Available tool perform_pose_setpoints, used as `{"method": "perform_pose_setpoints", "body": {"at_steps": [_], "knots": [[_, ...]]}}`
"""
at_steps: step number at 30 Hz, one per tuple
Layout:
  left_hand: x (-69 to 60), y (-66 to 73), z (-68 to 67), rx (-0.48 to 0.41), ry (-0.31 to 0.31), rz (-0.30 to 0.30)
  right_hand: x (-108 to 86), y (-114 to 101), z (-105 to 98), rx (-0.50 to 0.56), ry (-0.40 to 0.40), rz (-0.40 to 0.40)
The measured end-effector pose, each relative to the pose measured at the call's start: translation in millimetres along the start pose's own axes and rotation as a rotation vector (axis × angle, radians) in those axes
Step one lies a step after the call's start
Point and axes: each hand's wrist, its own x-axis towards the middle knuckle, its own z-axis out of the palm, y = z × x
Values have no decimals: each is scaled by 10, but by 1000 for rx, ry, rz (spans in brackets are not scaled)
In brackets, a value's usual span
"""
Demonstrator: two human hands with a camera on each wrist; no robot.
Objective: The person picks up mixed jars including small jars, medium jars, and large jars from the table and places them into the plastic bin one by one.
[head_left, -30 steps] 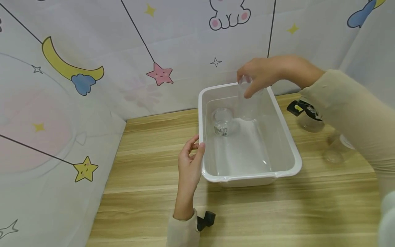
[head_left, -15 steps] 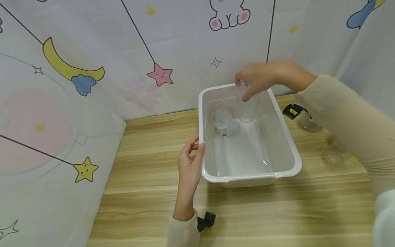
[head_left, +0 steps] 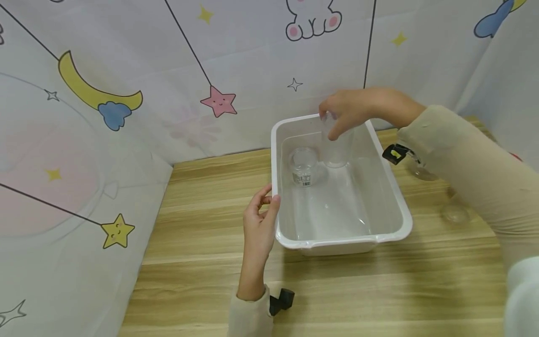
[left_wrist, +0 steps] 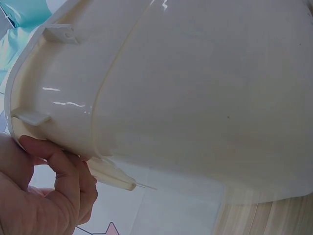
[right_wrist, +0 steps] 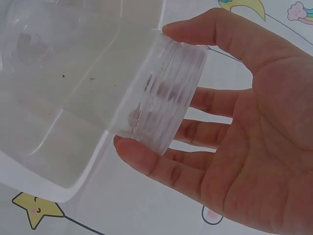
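Observation:
A white plastic basin (head_left: 341, 244) stands on the wooden table. My left hand (head_left: 258, 227) holds its left rim between thumb and fingers; the left wrist view shows curled fingers (left_wrist: 68, 171) at the basin's edge. With my right hand (head_left: 353, 108) I grip the ridged top of a tall clear plastic jar (head_left: 337, 152), low in the far part of the basin. The right wrist view shows thumb and fingers around that ridged top (right_wrist: 168, 93). A shorter clear jar (head_left: 304, 166) with a printed label is in the basin, to its left.
Clear containers (head_left: 456, 214) sit on the table (head_left: 202, 224) right of the basin, partly hidden by my right sleeve (head_left: 471, 164). A patterned white cloth (head_left: 252, 56) hangs behind the table. Black camera mounts (head_left: 395, 153) are at both wrists.
My right hand has lowered the tall jar slightly and shifted it a little to the left inside the basin. The left hand stays on the rim.

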Motion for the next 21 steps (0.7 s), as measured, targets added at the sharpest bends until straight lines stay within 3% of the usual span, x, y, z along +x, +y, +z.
{"method": "perform_pose_setpoints", "body": {"at_steps": [21], "knots": [[2, 0, 6, -16, 2, 6, 129, 31, 140, -33, 3, 19]]}}
